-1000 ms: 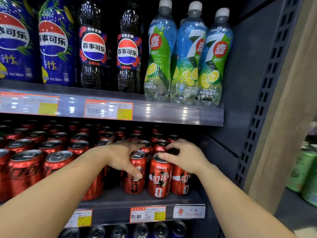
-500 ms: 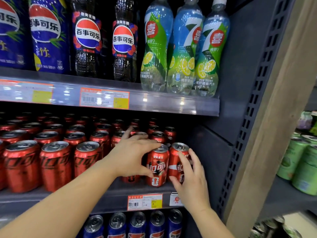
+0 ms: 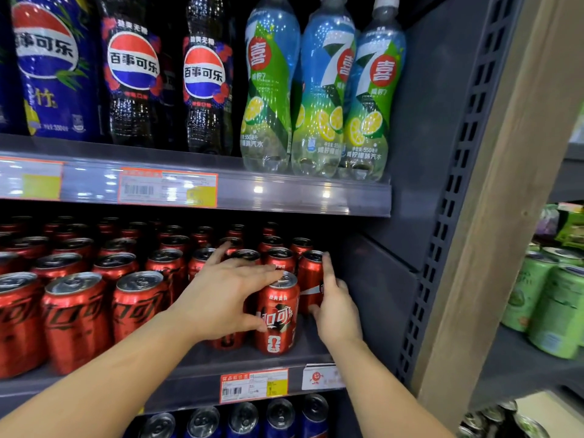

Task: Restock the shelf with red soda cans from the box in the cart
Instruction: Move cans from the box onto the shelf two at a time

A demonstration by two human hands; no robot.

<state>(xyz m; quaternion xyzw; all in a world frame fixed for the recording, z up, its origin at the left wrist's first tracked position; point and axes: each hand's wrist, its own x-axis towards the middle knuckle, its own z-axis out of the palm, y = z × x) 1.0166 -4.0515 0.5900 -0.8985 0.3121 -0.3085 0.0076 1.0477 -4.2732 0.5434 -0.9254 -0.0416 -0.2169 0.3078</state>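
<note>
Here your left hand [image 3: 226, 295] is wrapped over a red soda can [image 3: 277, 314] at the front of the shelf [image 3: 202, 361], fingertips on its rim and thumb against its side; a second can under the palm is mostly hidden. Your right hand [image 3: 336, 306] presses flat against the can behind it [image 3: 311, 279], fingers stretched up its right side, thumb at its base. Both cans stand upright at the right end of the red rows. Pepsi bottles [image 3: 132, 77] and lemon-soda bottles [image 3: 322, 90] stand on the shelf above.
</note>
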